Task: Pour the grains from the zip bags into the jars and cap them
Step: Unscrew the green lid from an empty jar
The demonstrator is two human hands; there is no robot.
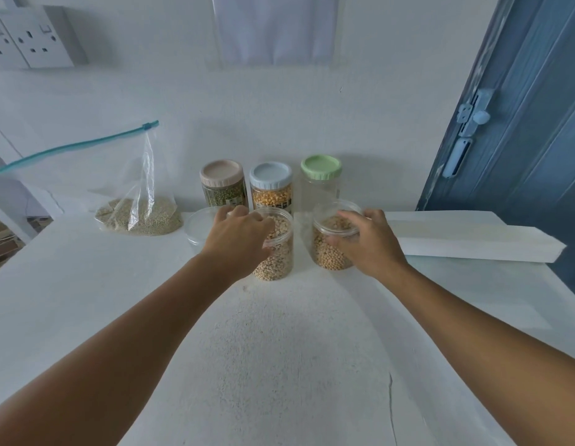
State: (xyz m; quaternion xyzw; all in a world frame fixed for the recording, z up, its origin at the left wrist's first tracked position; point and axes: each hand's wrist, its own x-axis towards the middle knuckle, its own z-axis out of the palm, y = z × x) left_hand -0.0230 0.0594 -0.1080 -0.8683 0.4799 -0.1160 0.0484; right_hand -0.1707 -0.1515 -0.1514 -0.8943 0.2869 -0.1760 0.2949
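Observation:
Two clear jars of pale beans stand mid-table. My left hand (238,239) grips the left jar (275,255) at its clear lid. My right hand (366,243) grips the right jar (329,252) around its rim and side. A third clear jar (197,226) with a clear lid stands empty just left of my left hand. A zip bag (138,210) with a teal slider holds pale grain and leans against the wall at the left.
Behind the two jars stand three capped jars: pink lid (221,173) with green beans, blue lid (270,175) with yellow corn, green lid (321,167) and empty. A white paper bag (472,236) lies at the right. A blue door (521,123) stands beyond it.

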